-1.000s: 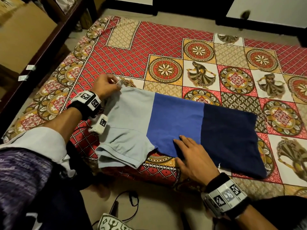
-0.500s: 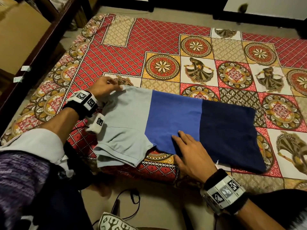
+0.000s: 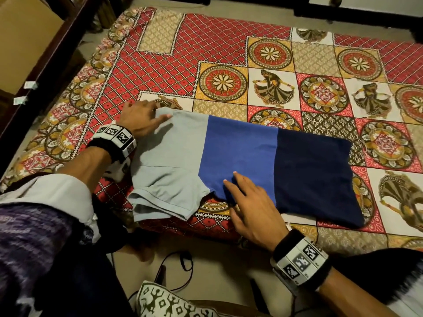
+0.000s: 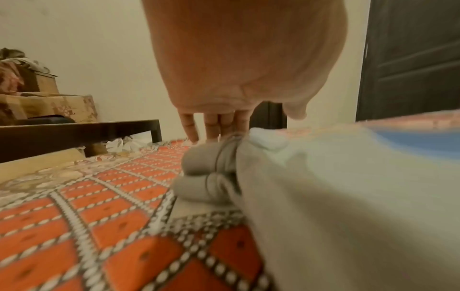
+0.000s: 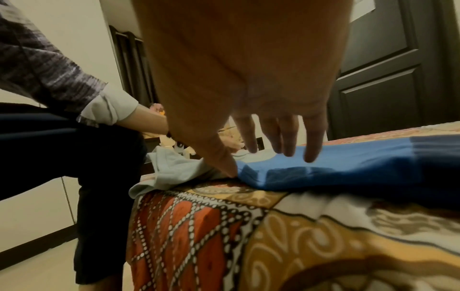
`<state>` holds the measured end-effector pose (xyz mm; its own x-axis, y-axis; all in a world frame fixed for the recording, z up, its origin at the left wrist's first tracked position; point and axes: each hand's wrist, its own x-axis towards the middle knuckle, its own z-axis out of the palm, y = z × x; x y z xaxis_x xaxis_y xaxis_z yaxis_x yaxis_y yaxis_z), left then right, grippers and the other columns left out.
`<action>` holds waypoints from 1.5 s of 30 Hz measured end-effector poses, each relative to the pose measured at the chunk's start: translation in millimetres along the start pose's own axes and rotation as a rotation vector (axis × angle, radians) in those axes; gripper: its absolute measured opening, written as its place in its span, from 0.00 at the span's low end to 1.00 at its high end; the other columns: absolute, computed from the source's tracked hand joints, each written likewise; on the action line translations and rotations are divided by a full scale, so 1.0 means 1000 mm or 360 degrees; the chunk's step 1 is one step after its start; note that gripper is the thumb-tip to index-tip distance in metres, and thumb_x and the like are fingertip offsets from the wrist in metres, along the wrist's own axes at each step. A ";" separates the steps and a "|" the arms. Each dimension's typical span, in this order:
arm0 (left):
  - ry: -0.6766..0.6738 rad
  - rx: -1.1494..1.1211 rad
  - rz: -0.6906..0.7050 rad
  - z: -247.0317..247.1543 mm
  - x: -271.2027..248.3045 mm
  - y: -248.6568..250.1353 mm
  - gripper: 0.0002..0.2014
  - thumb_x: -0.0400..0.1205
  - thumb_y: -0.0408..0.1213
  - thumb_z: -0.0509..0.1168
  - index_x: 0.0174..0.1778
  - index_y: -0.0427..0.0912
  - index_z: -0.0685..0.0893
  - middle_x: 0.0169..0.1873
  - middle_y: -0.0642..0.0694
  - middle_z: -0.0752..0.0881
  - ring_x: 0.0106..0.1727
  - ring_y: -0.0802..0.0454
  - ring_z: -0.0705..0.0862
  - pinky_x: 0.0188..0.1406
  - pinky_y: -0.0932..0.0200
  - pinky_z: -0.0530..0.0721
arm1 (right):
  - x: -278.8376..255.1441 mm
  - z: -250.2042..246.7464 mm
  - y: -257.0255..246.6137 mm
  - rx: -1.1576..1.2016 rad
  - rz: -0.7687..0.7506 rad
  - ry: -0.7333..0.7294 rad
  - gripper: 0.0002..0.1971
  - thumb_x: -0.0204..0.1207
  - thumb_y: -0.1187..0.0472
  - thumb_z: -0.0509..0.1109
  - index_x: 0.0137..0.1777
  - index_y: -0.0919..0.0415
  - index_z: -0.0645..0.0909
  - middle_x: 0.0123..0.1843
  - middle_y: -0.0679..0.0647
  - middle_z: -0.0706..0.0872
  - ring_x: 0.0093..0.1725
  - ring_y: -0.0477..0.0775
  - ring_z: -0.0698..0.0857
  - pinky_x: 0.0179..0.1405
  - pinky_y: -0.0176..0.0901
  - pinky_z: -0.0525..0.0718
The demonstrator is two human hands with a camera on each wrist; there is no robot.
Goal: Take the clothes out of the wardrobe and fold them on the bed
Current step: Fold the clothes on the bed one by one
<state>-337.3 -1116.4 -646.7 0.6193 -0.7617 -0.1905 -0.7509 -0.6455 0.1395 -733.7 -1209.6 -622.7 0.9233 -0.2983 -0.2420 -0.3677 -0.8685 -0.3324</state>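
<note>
A T-shirt (image 3: pixel 240 156) with light grey, blue and navy bands lies folded lengthwise near the front edge of the bed (image 3: pixel 206 49), one grey sleeve sticking out over the edge. My left hand (image 3: pixel 158 115) rests at the grey end's far corner with fingers (image 4: pixel 214 126) stretched down beside the bunched grey collar (image 4: pixel 211 167). My right hand (image 3: pixel 231 191) lies flat on the blue band by the near edge. In the right wrist view its fingers (image 5: pixel 286 137) are spread over the blue cloth (image 5: pixel 348 167) and its thumb touches the sheet at the fold.
The bed carries a red and yellow patterned sheet. Dark wooden furniture (image 3: pixel 45 72) stands close on the left, with cardboard boxes (image 4: pixel 49 106) behind it. A black cable (image 3: pixel 180 266) and a patterned cushion (image 3: pixel 164 303) lie on the floor at my feet. A dark door (image 5: pixel 385 69) stands beyond the bed.
My left hand has let its curled hold on the grey corner go and now lies with fingers stretched over it. The right hand has stayed on the blue band.
</note>
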 end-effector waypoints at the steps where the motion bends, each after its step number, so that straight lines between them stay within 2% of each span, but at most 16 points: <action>1: 0.0027 -0.0028 -0.0025 -0.009 0.001 -0.001 0.32 0.85 0.68 0.53 0.70 0.44 0.78 0.58 0.38 0.84 0.59 0.39 0.81 0.71 0.34 0.70 | 0.002 0.002 -0.003 0.0062 -0.0041 0.0124 0.33 0.80 0.55 0.68 0.86 0.57 0.69 0.88 0.62 0.67 0.85 0.64 0.70 0.78 0.61 0.76; 5: 0.0152 -0.0393 0.0229 -0.052 -0.024 -0.001 0.15 0.83 0.44 0.70 0.60 0.39 0.82 0.53 0.41 0.81 0.53 0.41 0.81 0.48 0.49 0.80 | 0.019 0.008 -0.035 0.0101 -0.0367 0.0344 0.35 0.74 0.55 0.74 0.83 0.58 0.74 0.86 0.59 0.71 0.82 0.62 0.73 0.76 0.57 0.76; 9: -0.0715 -0.0487 0.0377 -0.046 -0.046 0.017 0.09 0.83 0.43 0.72 0.57 0.47 0.88 0.48 0.49 0.88 0.51 0.49 0.86 0.46 0.56 0.83 | 0.031 0.028 -0.065 -0.0115 -0.0602 0.0118 0.43 0.70 0.49 0.78 0.85 0.56 0.68 0.88 0.60 0.67 0.85 0.63 0.67 0.80 0.63 0.68; 11: -0.0902 -0.0327 0.0396 -0.028 -0.044 0.020 0.07 0.83 0.41 0.73 0.55 0.46 0.90 0.49 0.48 0.90 0.51 0.50 0.87 0.50 0.57 0.83 | 0.035 0.037 -0.074 -0.0172 -0.0609 0.0071 0.40 0.68 0.52 0.80 0.81 0.55 0.73 0.85 0.59 0.72 0.82 0.62 0.70 0.78 0.64 0.70; 14: -0.0769 -0.0352 0.0311 -0.017 -0.036 0.017 0.05 0.83 0.38 0.71 0.52 0.44 0.90 0.51 0.44 0.90 0.51 0.47 0.85 0.52 0.54 0.83 | 0.042 0.041 -0.074 -0.0073 -0.0588 0.0214 0.31 0.61 0.61 0.80 0.69 0.56 0.84 0.74 0.57 0.84 0.70 0.61 0.83 0.67 0.59 0.79; 16: -0.0768 -0.0390 0.0250 -0.016 -0.033 0.014 0.07 0.84 0.37 0.69 0.54 0.42 0.90 0.50 0.46 0.88 0.53 0.48 0.84 0.51 0.57 0.80 | 0.043 0.038 -0.070 0.0059 -0.0589 0.0359 0.22 0.66 0.63 0.76 0.63 0.57 0.87 0.66 0.55 0.90 0.62 0.59 0.88 0.60 0.54 0.82; 22: -0.0857 -0.0466 0.0203 -0.016 -0.029 0.014 0.08 0.85 0.36 0.68 0.57 0.39 0.90 0.52 0.43 0.89 0.52 0.49 0.84 0.42 0.61 0.80 | 0.041 0.012 -0.058 0.0323 -0.0590 0.0395 0.18 0.76 0.61 0.67 0.64 0.55 0.89 0.57 0.49 0.94 0.53 0.55 0.89 0.54 0.51 0.86; 26: -0.1001 -0.0615 0.0118 -0.018 -0.026 0.012 0.12 0.85 0.45 0.69 0.49 0.43 0.93 0.47 0.45 0.90 0.49 0.49 0.83 0.44 0.56 0.80 | 0.067 -0.012 -0.052 0.0514 -0.0386 0.0390 0.14 0.81 0.57 0.70 0.65 0.49 0.90 0.54 0.47 0.95 0.49 0.50 0.91 0.49 0.49 0.89; 29: -0.1078 -0.0715 -0.0005 -0.021 -0.025 0.011 0.23 0.86 0.56 0.64 0.48 0.39 0.94 0.44 0.43 0.88 0.45 0.48 0.82 0.43 0.56 0.78 | 0.100 -0.013 -0.034 0.1050 0.0162 0.0687 0.10 0.84 0.58 0.69 0.57 0.52 0.92 0.49 0.45 0.94 0.49 0.46 0.91 0.50 0.52 0.90; 31: -0.1078 -0.0809 -0.0096 -0.023 -0.026 0.011 0.32 0.85 0.65 0.57 0.56 0.39 0.92 0.49 0.45 0.89 0.49 0.48 0.84 0.55 0.53 0.81 | 0.117 -0.008 -0.017 0.1169 0.0611 0.0751 0.08 0.85 0.55 0.69 0.55 0.54 0.90 0.44 0.48 0.92 0.48 0.54 0.89 0.51 0.60 0.89; 33: -0.1063 -0.0935 -0.0118 -0.025 -0.027 0.014 0.33 0.86 0.66 0.52 0.70 0.42 0.85 0.67 0.46 0.85 0.63 0.48 0.84 0.74 0.49 0.76 | 0.118 -0.004 -0.010 0.1206 0.0858 0.0670 0.13 0.85 0.52 0.70 0.63 0.57 0.86 0.38 0.46 0.86 0.48 0.57 0.86 0.57 0.60 0.86; 34: -0.1059 -0.1019 -0.0108 -0.028 -0.028 0.018 0.31 0.88 0.63 0.50 0.73 0.45 0.81 0.69 0.50 0.84 0.64 0.51 0.83 0.76 0.52 0.74 | 0.115 -0.004 -0.010 0.1247 0.0918 0.0633 0.16 0.85 0.51 0.70 0.68 0.58 0.83 0.36 0.43 0.83 0.49 0.55 0.84 0.59 0.55 0.85; 36: -0.1003 -0.1114 -0.0120 -0.031 -0.029 0.020 0.23 0.89 0.59 0.51 0.62 0.48 0.85 0.55 0.59 0.88 0.52 0.62 0.86 0.61 0.64 0.78 | 0.107 0.002 -0.011 0.1252 0.0960 0.0626 0.21 0.84 0.51 0.72 0.73 0.59 0.79 0.35 0.41 0.82 0.52 0.54 0.83 0.61 0.51 0.81; 38: -0.0941 -0.0984 -0.0120 -0.031 -0.025 0.015 0.22 0.88 0.59 0.58 0.50 0.46 0.88 0.46 0.53 0.90 0.47 0.56 0.88 0.47 0.60 0.82 | 0.097 0.008 -0.013 0.1157 0.0925 0.0665 0.23 0.82 0.52 0.73 0.74 0.57 0.77 0.36 0.44 0.86 0.53 0.56 0.86 0.61 0.55 0.82; 41: -0.0883 -0.0585 -0.0089 -0.025 -0.019 0.006 0.18 0.84 0.52 0.70 0.50 0.38 0.90 0.52 0.36 0.91 0.52 0.40 0.88 0.50 0.48 0.86 | 0.086 0.015 -0.020 0.0910 0.0889 0.0678 0.25 0.79 0.57 0.74 0.76 0.54 0.76 0.41 0.44 0.88 0.54 0.59 0.87 0.49 0.49 0.76; 45: -0.0861 -0.0380 -0.0102 -0.025 -0.018 -0.001 0.14 0.83 0.47 0.72 0.52 0.39 0.90 0.53 0.39 0.90 0.56 0.40 0.87 0.56 0.49 0.85 | 0.072 0.016 -0.033 0.0578 0.0844 0.0524 0.27 0.75 0.63 0.68 0.76 0.51 0.76 0.37 0.54 0.86 0.47 0.68 0.86 0.38 0.52 0.73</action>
<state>-342.0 -1103.9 -618.7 0.4096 -0.6241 -0.6653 -0.6046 -0.7319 0.3144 -656.8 -1196.3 -644.0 0.5751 -0.7965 -0.1866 -0.7363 -0.4045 -0.5424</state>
